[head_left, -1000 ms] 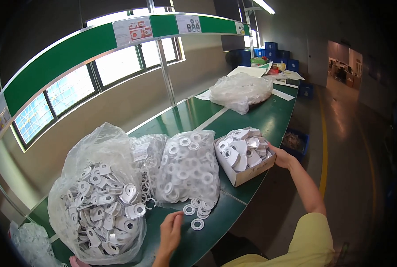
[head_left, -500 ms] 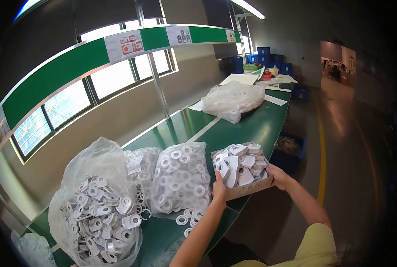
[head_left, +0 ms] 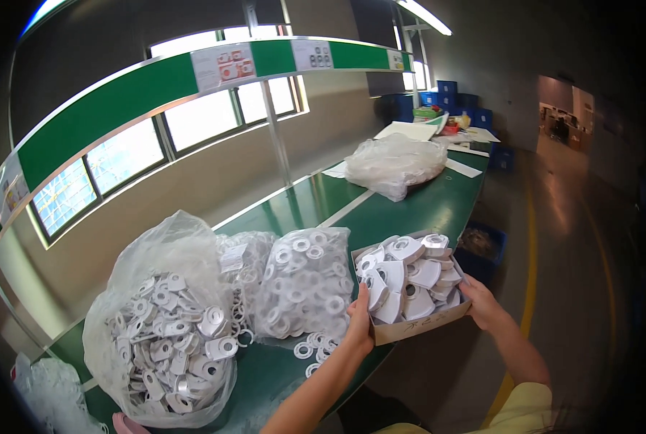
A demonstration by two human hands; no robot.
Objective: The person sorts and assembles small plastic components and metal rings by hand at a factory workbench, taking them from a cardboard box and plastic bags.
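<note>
A shallow cardboard box [head_left: 417,325] heaped with white plastic parts [head_left: 407,278], each with a round hole, is gripped between my two hands at the table's right edge. My left hand [head_left: 360,316] clasps its left front corner, thumb up along the side. On the right side, my right hand [head_left: 482,304] wraps round the box wall. Left of the box stands a clear bag of white rings [head_left: 305,286], with several loose rings [head_left: 315,349] on the table in front. Farther left, a large open plastic bag [head_left: 192,347] holds many similar white parts.
The green table [head_left: 279,217] runs away to the far right. A crumpled plastic bag [head_left: 395,166] and papers lie on it. Below its right edge sits a blue bin [head_left: 482,249]. A green shelf rail [head_left: 120,101] crosses above. Blue crates [head_left: 447,94] are stacked at the back.
The box now looks larger and slightly nearer, still between both hands. The whole view has shifted, so the table and bags sit a little farther right in the picture.
</note>
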